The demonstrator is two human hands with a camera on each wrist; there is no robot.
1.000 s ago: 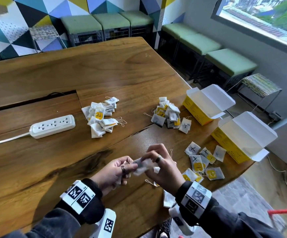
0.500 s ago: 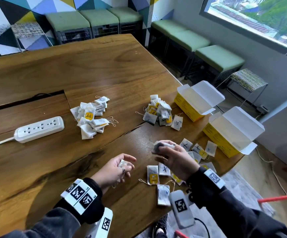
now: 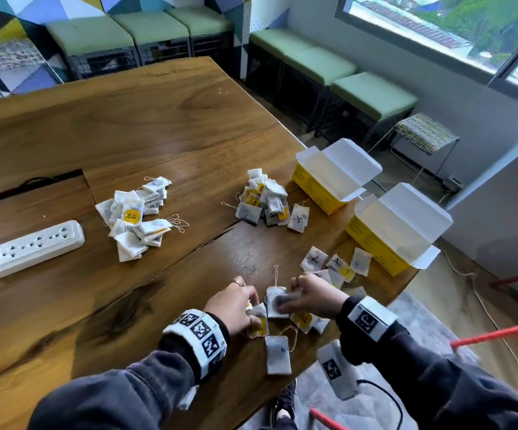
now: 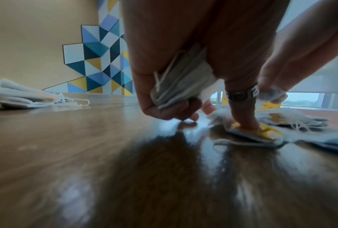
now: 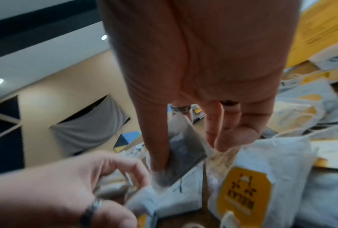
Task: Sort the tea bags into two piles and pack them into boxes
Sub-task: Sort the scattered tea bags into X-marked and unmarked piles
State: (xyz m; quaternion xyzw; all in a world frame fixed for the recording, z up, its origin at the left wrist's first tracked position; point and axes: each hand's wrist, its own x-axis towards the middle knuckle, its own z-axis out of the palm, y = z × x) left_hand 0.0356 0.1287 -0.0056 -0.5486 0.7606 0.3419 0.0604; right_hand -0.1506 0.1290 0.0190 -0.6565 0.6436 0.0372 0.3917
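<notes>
Two sorted piles of tea bags lie on the wooden table: a left pile (image 3: 137,218) and a middle pile (image 3: 267,203). Two open yellow boxes (image 3: 323,181) (image 3: 385,240) stand at the right edge. Loose tea bags (image 3: 335,265) are scattered near the front edge. My left hand (image 3: 251,308) holds a folded tea bag (image 4: 181,80) in its curled fingers, while one finger presses a yellow-tagged tea bag (image 4: 248,129) flat on the table. My right hand (image 3: 288,301) pinches a dark grey tea bag (image 5: 185,152) between thumb and fingers, just above the loose ones.
A white power strip (image 3: 31,248) lies at the left with its cord running off the table. One more tea bag (image 3: 278,355) lies by the table's front edge. Green stools (image 3: 372,94) line the wall, and a red bar (image 3: 499,333) crosses the floor at the right.
Both hands have come down onto the loose tea bags near the front edge. The right hand, raised with a bag half a second ago, is now low beside the left hand.
</notes>
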